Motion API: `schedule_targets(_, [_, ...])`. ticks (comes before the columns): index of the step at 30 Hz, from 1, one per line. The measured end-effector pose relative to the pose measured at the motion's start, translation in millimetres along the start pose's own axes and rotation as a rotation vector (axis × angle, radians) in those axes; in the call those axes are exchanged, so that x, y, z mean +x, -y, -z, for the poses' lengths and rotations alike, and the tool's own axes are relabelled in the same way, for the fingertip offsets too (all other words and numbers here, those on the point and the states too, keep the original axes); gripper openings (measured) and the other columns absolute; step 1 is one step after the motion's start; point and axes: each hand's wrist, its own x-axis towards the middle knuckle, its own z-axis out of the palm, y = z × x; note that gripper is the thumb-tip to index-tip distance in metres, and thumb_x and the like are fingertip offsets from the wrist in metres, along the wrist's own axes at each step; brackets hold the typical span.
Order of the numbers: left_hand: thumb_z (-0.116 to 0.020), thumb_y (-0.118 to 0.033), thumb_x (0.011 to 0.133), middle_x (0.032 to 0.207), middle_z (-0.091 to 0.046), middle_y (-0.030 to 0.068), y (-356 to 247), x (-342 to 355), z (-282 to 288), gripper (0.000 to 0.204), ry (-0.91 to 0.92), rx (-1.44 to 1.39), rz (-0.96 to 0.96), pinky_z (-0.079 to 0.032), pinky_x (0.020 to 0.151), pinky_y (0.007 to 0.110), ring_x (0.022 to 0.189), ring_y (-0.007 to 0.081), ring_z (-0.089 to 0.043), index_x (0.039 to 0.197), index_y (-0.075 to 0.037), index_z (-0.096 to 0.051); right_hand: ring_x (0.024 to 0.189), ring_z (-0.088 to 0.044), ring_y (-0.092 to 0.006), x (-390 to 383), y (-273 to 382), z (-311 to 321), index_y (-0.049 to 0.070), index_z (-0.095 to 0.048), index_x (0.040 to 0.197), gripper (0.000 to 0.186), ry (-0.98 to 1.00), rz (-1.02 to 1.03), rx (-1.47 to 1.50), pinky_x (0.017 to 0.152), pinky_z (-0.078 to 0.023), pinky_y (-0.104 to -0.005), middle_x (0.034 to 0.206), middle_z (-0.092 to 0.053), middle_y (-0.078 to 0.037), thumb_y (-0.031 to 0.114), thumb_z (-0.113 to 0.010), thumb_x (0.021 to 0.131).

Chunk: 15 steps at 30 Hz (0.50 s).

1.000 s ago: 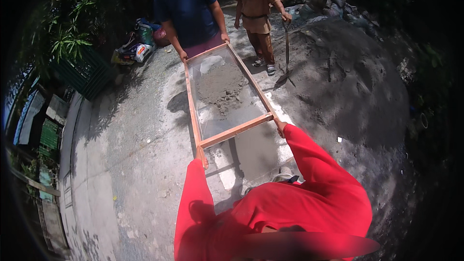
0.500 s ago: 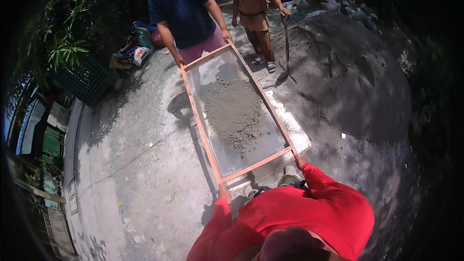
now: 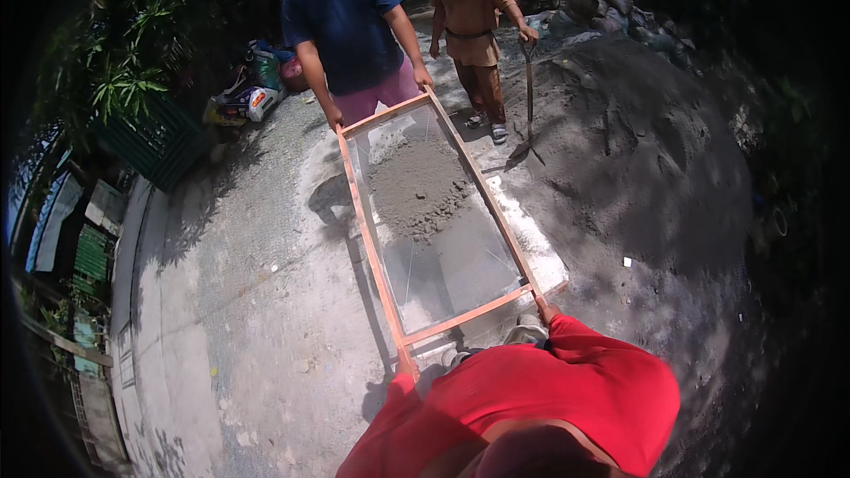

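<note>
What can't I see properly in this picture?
All in the head view:
Middle of the screen: hidden by the sandy heap on it.
Screen's holes: too small.
Shoes: partly hidden by the red shirt.
How the left hand and right hand curl around the wooden frame: too small.
Blue-shirted helper: head cut off by the top edge.

Left of the wooden frame (image 3: 467,314), the pavement (image 3: 283,327) offers wide passage. At right stand 2 obstacles: the shovel (image 3: 529,93) and the grey heap (image 3: 655,168). A person in blue (image 3: 350,31) closes the far end.
</note>
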Motion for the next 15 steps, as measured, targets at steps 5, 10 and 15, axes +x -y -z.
schedule_targets(5, [-0.034,-0.079,0.056,0.042,-0.034,0.0027,55,6,15,0.073,0.057,-0.055,0.000,-0.029,0.032,0.030,0.032,0.0164,-0.034,0.058,-0.006,-0.041,0.037,-0.036,-0.0122,-28,-59,25,0.008,-0.047,0.061,0.050,-0.023,0.096,0.101,0.036,-0.027,-0.0267,0.047,-0.039,-0.001,0.057,-0.047,0.071])
schedule_targets(10, [-0.034,-0.079,0.055,0.042,-0.034,0.0023,-11,0,-7,0.073,-0.011,-0.034,0.082,-0.029,0.032,0.030,0.032,0.0163,-0.033,0.058,-0.006,-0.041,0.035,-0.035,-0.0135,6,17,1,0.005,-0.048,0.062,0.054,-0.019,0.016,-0.056,0.034,-0.026,-0.0275,0.045,-0.038,-0.002,0.058,-0.044,0.071])
schedule_targets(15, [-0.034,-0.081,0.052,0.041,-0.029,-0.0001,-182,13,-20,0.072,0.016,-0.002,0.002,-0.026,0.032,0.028,0.032,0.0135,-0.030,0.056,-0.009,-0.035,0.035,-0.036,-0.0148,58,168,-44,0.005,-0.044,0.057,0.058,0.054,-0.013,-0.056,0.034,-0.028,-0.0280,0.045,-0.038,-0.003,0.062,-0.043,0.069])
